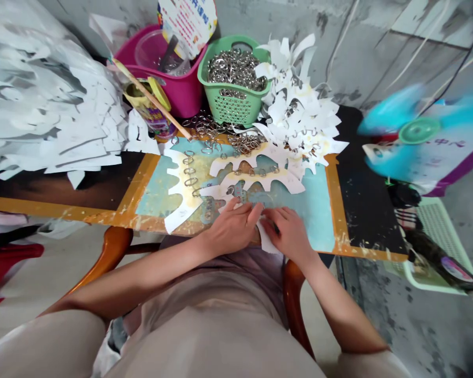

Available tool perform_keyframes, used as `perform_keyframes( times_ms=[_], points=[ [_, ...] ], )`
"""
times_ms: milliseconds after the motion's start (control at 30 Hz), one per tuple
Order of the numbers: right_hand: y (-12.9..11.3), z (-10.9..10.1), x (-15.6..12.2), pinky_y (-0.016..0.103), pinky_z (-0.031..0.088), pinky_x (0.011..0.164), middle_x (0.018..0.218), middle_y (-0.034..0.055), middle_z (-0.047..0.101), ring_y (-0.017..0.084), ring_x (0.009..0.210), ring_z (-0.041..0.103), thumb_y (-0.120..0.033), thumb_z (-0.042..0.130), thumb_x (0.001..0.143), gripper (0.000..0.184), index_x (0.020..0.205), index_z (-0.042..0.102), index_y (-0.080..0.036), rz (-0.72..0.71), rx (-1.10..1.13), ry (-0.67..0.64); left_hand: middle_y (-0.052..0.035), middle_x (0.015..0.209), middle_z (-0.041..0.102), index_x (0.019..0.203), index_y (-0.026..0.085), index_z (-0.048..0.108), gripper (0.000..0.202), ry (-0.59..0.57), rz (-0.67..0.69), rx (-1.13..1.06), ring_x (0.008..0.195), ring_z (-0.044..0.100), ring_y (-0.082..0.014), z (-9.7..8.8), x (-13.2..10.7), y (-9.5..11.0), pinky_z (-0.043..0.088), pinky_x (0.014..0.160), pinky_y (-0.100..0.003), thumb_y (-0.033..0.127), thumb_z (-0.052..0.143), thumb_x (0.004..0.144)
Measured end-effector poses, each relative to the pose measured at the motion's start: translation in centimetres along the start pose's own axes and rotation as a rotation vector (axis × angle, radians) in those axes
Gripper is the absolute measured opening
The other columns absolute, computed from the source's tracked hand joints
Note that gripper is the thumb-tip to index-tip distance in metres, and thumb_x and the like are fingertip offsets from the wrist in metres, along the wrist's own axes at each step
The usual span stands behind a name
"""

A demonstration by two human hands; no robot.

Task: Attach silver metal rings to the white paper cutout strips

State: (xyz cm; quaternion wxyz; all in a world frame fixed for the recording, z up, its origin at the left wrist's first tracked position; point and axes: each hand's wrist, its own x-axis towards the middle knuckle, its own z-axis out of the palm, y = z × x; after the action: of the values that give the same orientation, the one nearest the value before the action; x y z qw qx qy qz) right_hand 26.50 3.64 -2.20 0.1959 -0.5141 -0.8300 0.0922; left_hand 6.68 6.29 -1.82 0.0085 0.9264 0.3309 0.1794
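My left hand (pixel 232 228) lies at the table's front edge, fingers pressed together on a white cut-out piece (pixel 213 193) with wavy edges. My right hand (pixel 289 233) is curled closed beside it, thumb and fingers on the piece's near end (pixel 268 239), which hangs over the edge. What sits between the fingertips is hidden. Just beyond, two more white cut-outs (pixel 274 182) carry metal rings along yellowish, glue-like stains. To the left lies another cut-out (pixel 177 202) with a row of metal rings (pixel 190 182) on it. Loose rings (pixel 208 128) are heaped behind.
A green basket (pixel 234 107) full of rings and a magenta basket (pixel 185 94) stand at the back. A wooden stick (pixel 153 100) leans on a tin (pixel 152 113). White cut-outs pile up left (pixel 74 110) and right (pixel 295 110). A blue fan (pixel 418 128) spins at right.
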Motion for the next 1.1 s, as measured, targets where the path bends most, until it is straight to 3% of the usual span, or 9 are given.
perform_keyframes(
  times_ms=[100, 267, 367, 500, 633, 733, 867, 967, 1100],
  points=[
    [-0.2, -0.1, 0.5, 0.037, 0.037, 0.07, 0.081, 0.0069, 0.065, 0.025, 0.082, 0.056, -0.026, 0.049, 0.098, 0.018, 0.099, 0.066, -0.02, -0.081, -0.151, -0.022, -0.0118, 0.094, 0.072, 0.13, 0.007, 0.042, 0.038, 0.019, -0.017, -0.037, 0.096, 0.067, -0.0267, 0.0, 0.3, -0.1, 0.04, 0.095, -0.046, 0.013, 0.042, 0.092],
    [-0.4, 0.3, 0.5, 0.038, 0.035, 0.072, 0.084, 0.009, 0.063, 0.026, 0.082, 0.053, -0.014, 0.047, 0.096, 0.018, 0.099, 0.064, -0.015, -0.134, -0.303, -0.038, -0.0084, 0.084, 0.07, 0.117, 0.011, 0.052, 0.024, 0.01, -0.033, -0.066, 0.087, 0.066, -0.0246, 0.0, 0.9, -0.6, 0.042, 0.093, -0.045, 0.024, 0.041, 0.099],
    [-0.2, 0.7, 0.5, 0.037, 0.036, 0.072, 0.086, 0.0095, 0.063, 0.025, 0.082, 0.054, -0.014, 0.044, 0.097, 0.018, 0.096, 0.062, -0.015, -0.078, -0.286, 0.005, -0.0049, 0.078, 0.068, 0.098, 0.014, 0.059, 0.02, -0.024, 0.01, -0.031, 0.08, 0.065, -0.0213, -0.2, 1.7, -1.1, 0.042, 0.09, -0.041, 0.027, 0.044, 0.1],
    [0.3, 0.8, 0.6, 0.036, 0.037, 0.073, 0.087, 0.0092, 0.064, 0.025, 0.082, 0.056, -0.017, 0.042, 0.099, 0.019, 0.096, 0.06, -0.016, -0.031, -0.19, 0.033, -0.0026, 0.071, 0.065, 0.078, 0.018, 0.061, 0.028, -0.052, 0.071, -0.006, 0.076, 0.062, -0.019, -0.2, 2.5, -1.9, 0.04, 0.087, -0.039, 0.025, 0.045, 0.1],
    [0.6, 0.4, 0.5, 0.036, 0.04, 0.074, 0.087, 0.0077, 0.066, 0.024, 0.083, 0.058, -0.025, 0.049, 0.097, 0.012, 0.097, 0.059, -0.019, 0.0, -0.011, 0.046, -0.0029, 0.074, 0.065, 0.084, 0.018, 0.064, 0.023, -0.101, 0.13, 0.023, 0.077, 0.061, -0.0195, 0.0, 2.7, -2.4, 0.04, 0.088, -0.039, 0.014, 0.045, 0.096],
    [0.7, 0.3, 0.4, 0.036, 0.041, 0.076, 0.09, 0.0068, 0.067, 0.025, 0.086, 0.06, -0.032, 0.058, 0.093, 0.02, 0.107, 0.058, -0.018, 0.019, 0.066, 0.059, -0.0034, 0.078, 0.065, 0.091, 0.018, 0.064, 0.021, -0.116, 0.166, 0.033, 0.077, 0.061, -0.0191, 0.0, 2.6, -2.7, 0.04, 0.09, -0.039, 0.011, 0.044, 0.094],
    [0.9, 0.2, 0.4, 0.037, 0.037, 0.072, 0.085, 0.0071, 0.065, 0.024, 0.084, 0.057, -0.021, 0.049, 0.096, 0.014, 0.096, 0.063, -0.019, -0.047, -0.091, 0.005, -0.0034, 0.076, 0.064, 0.091, 0.017, 0.063, 0.023, -0.085, 0.244, 0.067, 0.075, 0.059, -0.0183, -0.2, 2.2, -2.8, 0.041, 0.089, -0.038, 0.008, 0.042, 0.095],
    [1.1, -0.1, 0.2, 0.039, 0.033, 0.073, 0.083, 0.0078, 0.065, 0.025, 0.086, 0.054, -0.018, 0.048, 0.097, 0.018, 0.102, 0.065, -0.018, -0.157, -0.221, -0.054, -0.0035, 0.08, 0.065, 0.093, 0.019, 0.063, 0.027, -0.1, 0.311, 0.118, 0.082, 0.06, -0.0183, -0.6, 1.6, -2.6, 0.042, 0.09, -0.035, 0.01, 0.038, 0.098],
    [1.1, -0.4, -0.4, 0.043, 0.033, 0.08, 0.091, 0.0085, 0.069, 0.026, 0.092, 0.054, -0.018, 0.047, 0.099, 0.024, 0.114, 0.065, -0.02, -0.202, -0.248, -0.118, -0.0106, 0.106, 0.07, 0.107, 0.017, 0.064, 0.022, -0.12, 0.28, 0.056, 0.105, 0.061, -0.0241, -1.0, 0.3, -1.9, 0.042, 0.096, -0.042, 0.015, 0.045, 0.096]
  ],
)
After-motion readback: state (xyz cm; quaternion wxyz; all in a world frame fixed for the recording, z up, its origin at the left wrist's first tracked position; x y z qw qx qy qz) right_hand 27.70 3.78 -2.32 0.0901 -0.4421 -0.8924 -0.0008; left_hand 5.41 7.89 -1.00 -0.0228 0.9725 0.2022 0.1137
